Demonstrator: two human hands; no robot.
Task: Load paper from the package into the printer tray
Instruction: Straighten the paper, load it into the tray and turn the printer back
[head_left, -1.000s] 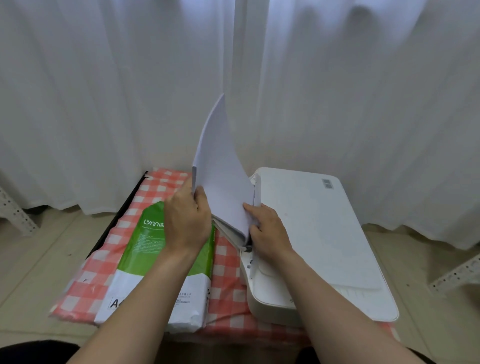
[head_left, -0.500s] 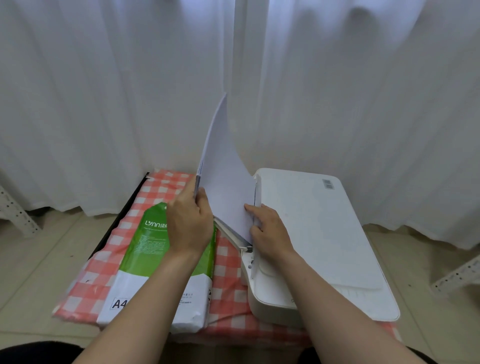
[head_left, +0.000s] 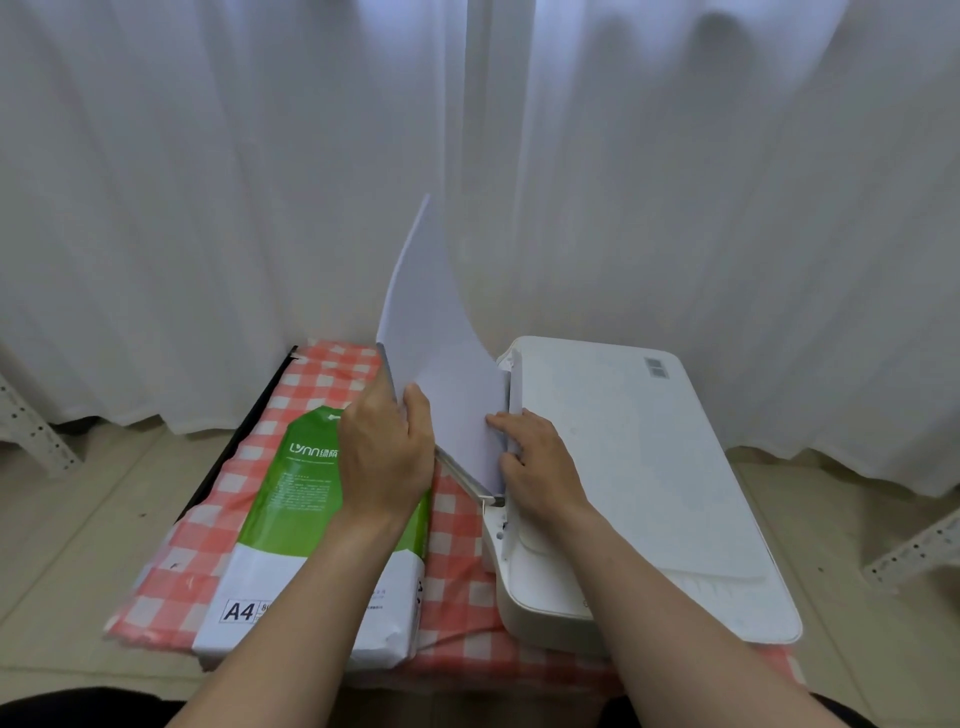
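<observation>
A stack of white paper stands on edge in the tray at the left side of the white printer, its top curling left. My left hand grips the stack's left edge, thumb on the front sheet. The fingers of my right hand press on the lower right of the paper against the printer's side. A green and white A4 paper package lies flat to the left, partly under my left forearm.
Printer and package sit on a low table with a red and white checked cloth. White curtains hang close behind. Tiled floor lies either side, with metal shelf legs at the far left and right.
The paper stack has tipped slightly more upright and settled lower into the tray. Both hands have kept their hold and barely shifted.
</observation>
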